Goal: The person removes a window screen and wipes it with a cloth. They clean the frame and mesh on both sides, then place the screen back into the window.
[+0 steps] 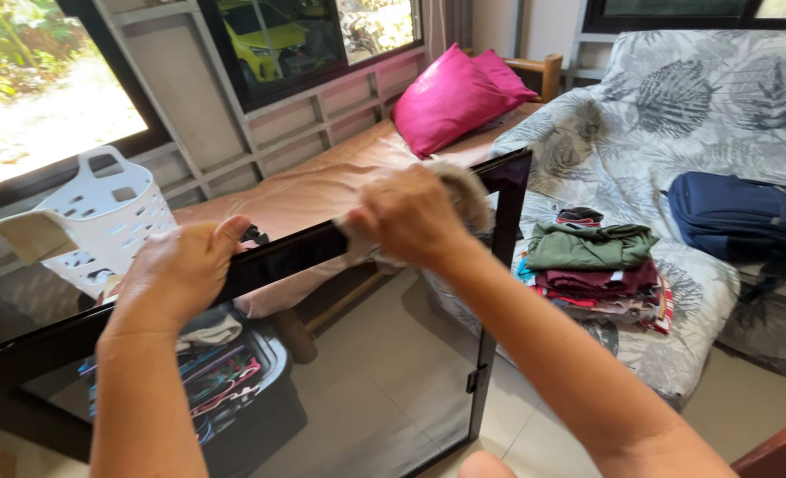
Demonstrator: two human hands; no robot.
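While our left hand (pixel 180 270) grips the top edge of the black-framed glass panel (pixel 304 250), our right hand (pixel 410 217) presses a beige cloth (pixel 465 190) closed against that same edge, farther toward its right corner; the edge runs left to right. Beyond lie a folded clothes stack (pixel 598 274) on the leaf-patterned sofa (pixel 676 115) and pink cushions (pixel 453 97).

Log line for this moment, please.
left hand: grips black frame top edge | right hand: presses cloth on frame | laundry basket behind
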